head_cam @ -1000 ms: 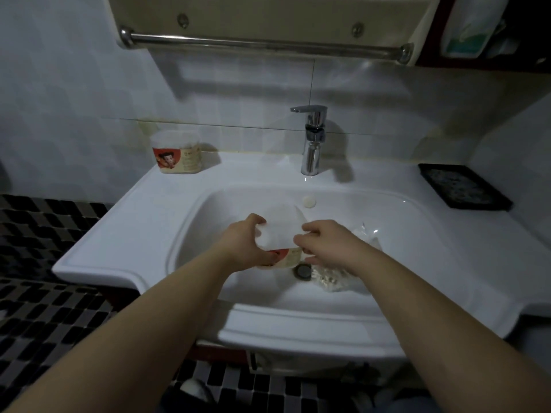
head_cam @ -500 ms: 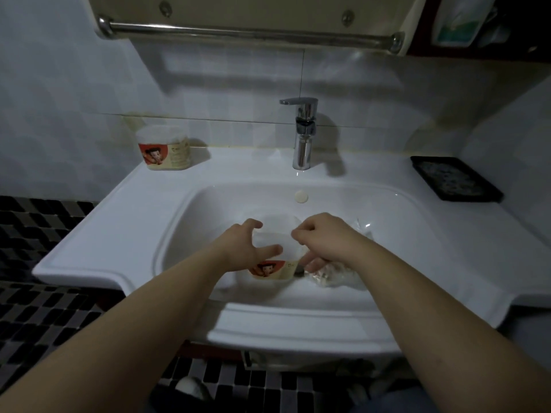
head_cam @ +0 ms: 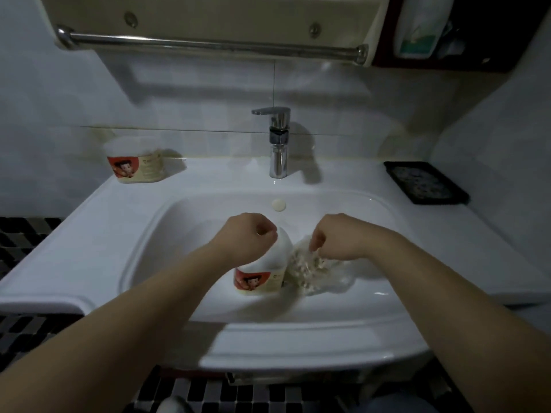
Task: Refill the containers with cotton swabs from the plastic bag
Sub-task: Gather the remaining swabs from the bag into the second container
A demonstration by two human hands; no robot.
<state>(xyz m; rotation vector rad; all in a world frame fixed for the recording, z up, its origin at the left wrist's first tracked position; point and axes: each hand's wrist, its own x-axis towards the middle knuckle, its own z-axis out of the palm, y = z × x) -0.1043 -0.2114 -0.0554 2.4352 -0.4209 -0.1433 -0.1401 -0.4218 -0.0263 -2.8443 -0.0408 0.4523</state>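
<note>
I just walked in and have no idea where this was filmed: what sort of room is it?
Most likely a home bathroom. A white washbasin with a chrome tap sits against a tiled wall, and a metal towel rail hangs above it.

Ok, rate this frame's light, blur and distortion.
Head view: dim, bluish light; wide-lens distortion slants the towel rail and splays the sink rim; the container and plastic bag in the basin are motion-blurred; the faucet throws a soft shadow to its right on the tiles.
</note>
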